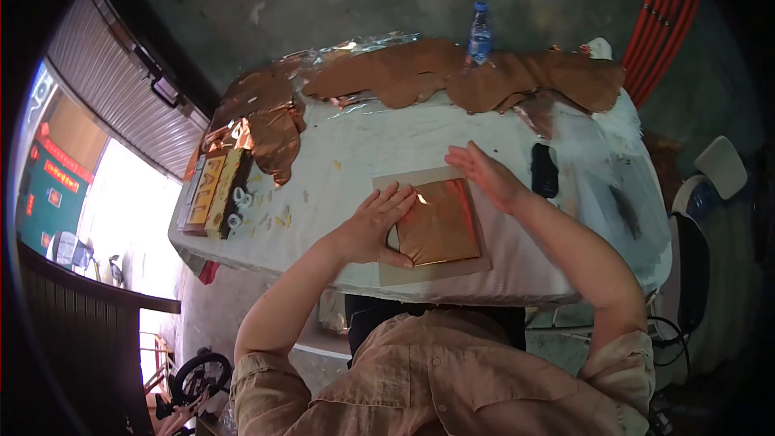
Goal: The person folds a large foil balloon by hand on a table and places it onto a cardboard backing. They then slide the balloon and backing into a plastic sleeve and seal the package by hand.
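A shiny copper-coloured foil square (441, 230) lies in front of me on a larger grey-beige sheet (387, 276). My left hand (370, 226) rests on the foil's left side, fingertips at its upper left corner and thumb spread down to the lower left. Just off the upper right corner is my right hand (491, 178), its fingers stretched out and pointing up and left, with nothing in them. Both hands are open. To the right of that hand lies a black phone-like object (545, 170).
Copper foil pieces (379, 73) with wavy edges run along the table's far side. A water bottle (479, 36) stands among them. At the left edge sits a yellow-and-brown box (211, 194) beside small white rings (237, 208) and yellow scraps. White cloth (339, 141) covers the table.
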`<state>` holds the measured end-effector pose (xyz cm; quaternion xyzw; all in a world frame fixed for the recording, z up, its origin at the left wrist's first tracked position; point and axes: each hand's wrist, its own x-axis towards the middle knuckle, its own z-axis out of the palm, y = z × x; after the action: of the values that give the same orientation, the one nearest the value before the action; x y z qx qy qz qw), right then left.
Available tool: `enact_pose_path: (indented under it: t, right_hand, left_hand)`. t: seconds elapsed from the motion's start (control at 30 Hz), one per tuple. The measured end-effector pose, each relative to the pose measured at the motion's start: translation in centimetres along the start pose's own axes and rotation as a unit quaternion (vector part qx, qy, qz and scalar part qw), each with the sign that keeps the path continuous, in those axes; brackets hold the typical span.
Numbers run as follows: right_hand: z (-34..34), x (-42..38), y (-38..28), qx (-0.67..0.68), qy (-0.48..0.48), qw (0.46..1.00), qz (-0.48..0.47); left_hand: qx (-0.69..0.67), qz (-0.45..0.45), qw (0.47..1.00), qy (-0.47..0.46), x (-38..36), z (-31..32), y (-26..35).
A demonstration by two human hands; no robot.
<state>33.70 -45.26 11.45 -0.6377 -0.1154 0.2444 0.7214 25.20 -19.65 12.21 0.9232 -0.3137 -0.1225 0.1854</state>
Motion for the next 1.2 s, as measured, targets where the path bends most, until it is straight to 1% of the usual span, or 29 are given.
enact_pose_path:
  t: [0.03, 0.07, 0.1, 0.13, 0.17, 0.2, 0.23, 0.27, 0.3, 0.37, 0.4, 0.43, 0.5, 0.53, 0.6, 0.7, 0.73, 0.8, 0.83, 0.9, 1.03, 1.1, 1.2]
  right_hand:
    - [-1.3, -0.5, -0.3, -0.002, 0.009, 1.0, -0.001]
    - [-2.7, -1.1, -0.6, -0.181, -0.005, 0.982, -0.05]
    - [-3.3, -1.8, -1.2, -0.354, -0.021, 0.93, -0.095]
    - [-2.9, -3.3, -0.9, -0.329, 0.012, 0.94, -0.087]
    - [-2.5, -4.4, -0.5, -0.332, 0.016, 0.939, -0.086]
    - [-2.3, -5.3, 0.0, -0.471, 0.022, 0.869, -0.148]
    - [-2.0, -6.0, 0.5, -0.596, 0.026, 0.776, -0.205]
    - [-2.0, -6.3, 1.5, -0.613, 0.019, 0.761, -0.21]
    - [-1.8, -6.6, 2.2, -0.614, 0.02, 0.761, -0.21]
    - [-1.6, -7.0, 3.3, -0.639, 0.041, 0.746, -0.181]
    - [-1.3, -7.3, 3.4, -0.655, 0.039, 0.734, -0.175]
    - [-1.1, -7.4, 3.5, -0.654, 0.038, 0.735, -0.174]
    - [-0.7, -7.4, 3.7, -0.676, 0.061, 0.717, -0.159]
    - [-0.6, -7.3, 3.9, -0.675, 0.06, 0.718, -0.161]
    - [-0.5, -7.3, 4.1, -0.686, 0.076, 0.708, -0.15]
    - [-0.3, -7.4, 4.2, -0.699, 0.081, 0.696, -0.144]
    - [-0.4, -7.4, 4.2, -0.698, 0.082, 0.697, -0.143]
    - [-0.3, -7.3, 4.3, -0.699, 0.084, 0.695, -0.142]
    - [-0.2, -7.3, 4.4, -0.699, 0.08, 0.697, -0.141]
    - [-0.3, -7.3, 4.6, -0.694, 0.095, 0.699, -0.147]
    - [-0.2, -7.4, 4.6, -0.693, 0.097, 0.695, -0.166]
    - [-0.1, -7.6, 4.4, -0.693, 0.098, 0.696, -0.163]
    - [-0.2, -7.5, 4.6, -0.697, 0.103, 0.688, -0.174]
  left_hand:
    - [0.0, 0.01, 1.0, -0.001, 0.7, 0.1, 0.5]
    - [0.001, 0.013, 1.0, -0.002, 1.5, 0.3, 1.1]
    - [0.003, 0.015, 1.0, -0.003, 2.2, 0.4, 1.6]
    - [0.002, 0.022, 1.0, -0.002, 2.9, 0.6, 2.1]
    - [-0.004, 0.025, 1.0, -0.003, 3.6, 0.7, 2.6]
    - [-0.009, 0.027, 1.0, -0.003, 4.2, 0.8, 3.0]
    - [-0.009, 0.029, 1.0, -0.002, 4.8, 0.9, 3.3]
    - [-0.003, 0.031, 1.0, -0.005, 5.5, 1.0, 3.5]
    - [0.003, 0.031, 0.999, -0.01, 5.9, 1.1, 3.6]
    - [-0.006, 0.037, 0.999, -0.009, 6.4, 1.2, 3.7]
    - [-0.015, 0.041, 0.999, -0.007, 6.5, 1.2, 3.7]
    - [-0.016, 0.039, 0.999, -0.008, 6.6, 1.2, 3.5]
    - [-0.027, 0.059, 0.998, 0.001, 6.4, 1.2, 2.8]
    - [-0.026, 0.056, 0.998, 0.002, 6.1, 1.3, 2.5]
    - [-0.123, 0.029, 0.991, 0.042, 5.4, 1.1, 2.1]
    - [-0.156, 0.021, 0.986, 0.056, 4.1, 0.7, 1.7]
    - [-0.156, 0.021, 0.986, 0.054, 4.1, 0.9, 1.7]
    - [-0.147, 0.053, 0.98, 0.12, 3.9, 1.5, 1.8]
    - [-0.149, 0.05, 0.98, 0.119, 3.9, 1.7, 2.1]
    - [-0.126, 0.081, 0.977, 0.152, 4.2, 2.3, 3.0]
    - [-0.102, 0.055, 0.98, 0.163, 4.2, 3.1, 3.4]
    - [-0.045, 0.024, 0.987, 0.153, 3.9, 2.8, 3.9]
    - [-0.05, 0.002, 0.991, 0.127, 3.8, 2.3, 3.8]
